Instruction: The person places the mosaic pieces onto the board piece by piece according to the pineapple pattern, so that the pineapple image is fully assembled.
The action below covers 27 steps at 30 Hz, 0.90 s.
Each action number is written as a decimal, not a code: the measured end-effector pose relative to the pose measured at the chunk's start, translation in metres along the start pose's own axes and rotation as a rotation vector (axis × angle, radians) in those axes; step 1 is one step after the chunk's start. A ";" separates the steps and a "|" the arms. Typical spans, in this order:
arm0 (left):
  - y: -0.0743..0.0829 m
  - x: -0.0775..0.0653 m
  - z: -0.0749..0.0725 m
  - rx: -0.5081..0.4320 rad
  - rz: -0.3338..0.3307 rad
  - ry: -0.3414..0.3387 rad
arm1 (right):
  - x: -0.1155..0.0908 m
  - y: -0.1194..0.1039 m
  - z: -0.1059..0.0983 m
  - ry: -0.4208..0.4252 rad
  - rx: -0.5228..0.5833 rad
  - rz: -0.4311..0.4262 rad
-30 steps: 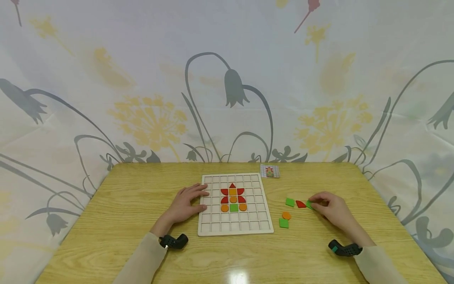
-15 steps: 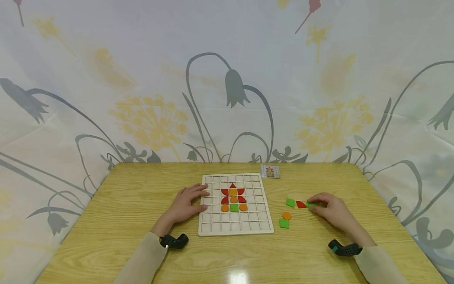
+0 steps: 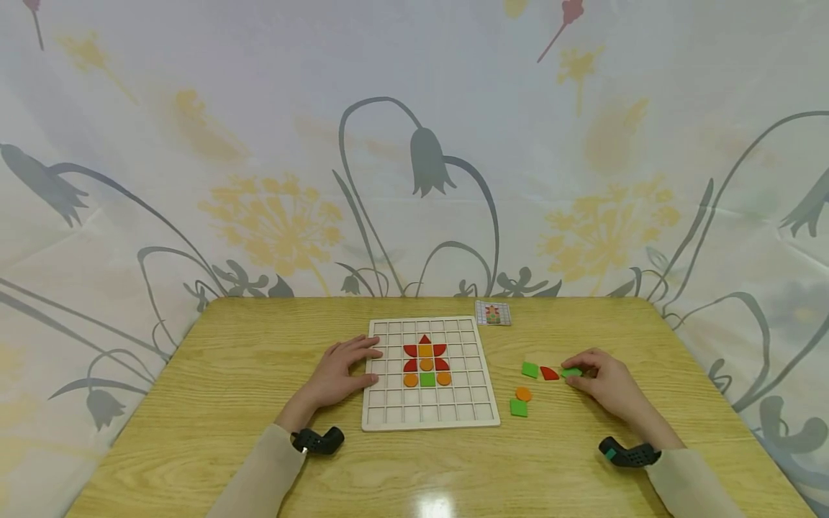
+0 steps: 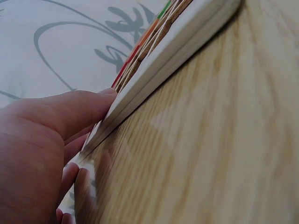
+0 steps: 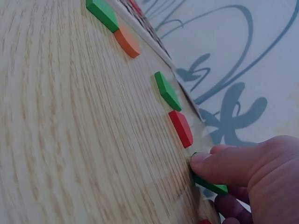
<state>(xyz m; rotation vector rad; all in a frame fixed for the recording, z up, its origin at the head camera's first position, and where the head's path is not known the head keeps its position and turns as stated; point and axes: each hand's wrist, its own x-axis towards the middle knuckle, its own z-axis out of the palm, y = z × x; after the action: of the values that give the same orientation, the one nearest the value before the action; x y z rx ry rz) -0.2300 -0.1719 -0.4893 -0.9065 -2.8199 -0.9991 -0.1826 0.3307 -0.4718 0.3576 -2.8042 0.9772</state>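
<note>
Your right hand [image 3: 609,383] pinches the rightmost green tile [image 3: 572,373], likely light, stiff, best gripped by edges; left hand [image 3: 338,372] relaxed.

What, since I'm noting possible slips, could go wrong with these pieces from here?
The right hand pinches a green tile, which might slip free. The red quarter-round piece lies close beside it and could be nudged. The left hand touches the edge of the board; a push there might jostle the placed pieces.
</note>
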 end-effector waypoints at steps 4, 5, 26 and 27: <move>-0.001 0.000 -0.001 0.009 0.001 0.003 | 0.004 -0.005 0.004 -0.005 -0.026 -0.021; -0.001 0.000 -0.001 0.010 0.001 0.003 | 0.005 -0.006 0.005 -0.008 -0.027 -0.030; -0.002 0.000 -0.001 0.005 -0.006 -0.007 | 0.009 -0.043 0.030 -0.242 -0.013 -0.361; -0.002 0.000 -0.001 0.005 -0.013 -0.010 | 0.009 -0.043 0.030 -0.246 -0.018 -0.359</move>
<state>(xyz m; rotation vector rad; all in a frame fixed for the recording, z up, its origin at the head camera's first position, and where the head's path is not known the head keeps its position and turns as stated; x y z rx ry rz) -0.2314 -0.1734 -0.4896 -0.8969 -2.8390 -0.9919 -0.1818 0.2780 -0.4677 0.9995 -2.8064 0.8754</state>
